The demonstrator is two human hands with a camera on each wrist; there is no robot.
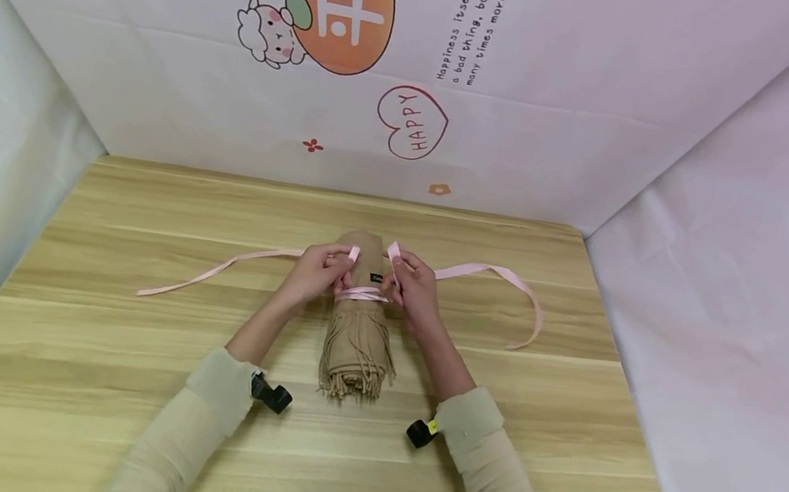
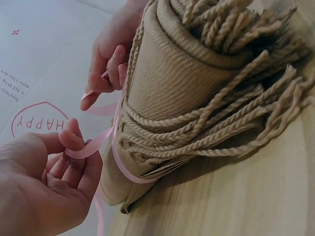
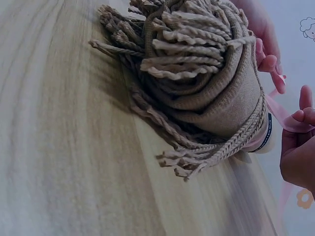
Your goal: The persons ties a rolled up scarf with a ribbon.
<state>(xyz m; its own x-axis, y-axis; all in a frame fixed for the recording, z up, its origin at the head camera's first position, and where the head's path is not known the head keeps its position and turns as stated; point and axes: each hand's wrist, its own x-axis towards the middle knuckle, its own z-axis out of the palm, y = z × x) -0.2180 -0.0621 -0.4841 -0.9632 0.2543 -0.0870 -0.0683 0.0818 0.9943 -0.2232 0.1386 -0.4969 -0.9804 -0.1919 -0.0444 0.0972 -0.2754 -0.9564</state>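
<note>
At the centre of the head view, a tan, fringed fabric scarf rolled into a cylinder [image 1: 358, 332] lies on a light wood-grain table [image 1: 121, 359]. Its long axis runs up and down the frame, fringe toward the bottom. A narrow pink ribbon [image 1: 361, 294] crosses its middle, with one tail reaching left and the other curling at right. The left hand [image 1: 318, 271] and right hand [image 1: 417, 289] flank the upper half of the roll, about equally near, each pinching a stretch of ribbon between thumb and fingers. The two pinched stretches stand apart, above the crossing, on opposite sides of the roll's axis.
</note>
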